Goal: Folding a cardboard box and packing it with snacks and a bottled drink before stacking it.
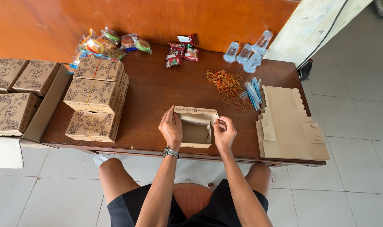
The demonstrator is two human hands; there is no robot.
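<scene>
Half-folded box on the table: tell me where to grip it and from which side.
Grip the half-folded box by its two upright side walls, one hand from each side, as the left hand and right hand do. Its top is open and the walls look thin, so squeeze lightly.

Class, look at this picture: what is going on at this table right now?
A seated person holds an open cardboard box at the table's near edge, left hand on one side wall, right hand on the other. Flat unfolded boxes lie stacked to the right, rubber bands beyond, and closed, banded boxes are piled left.
</scene>
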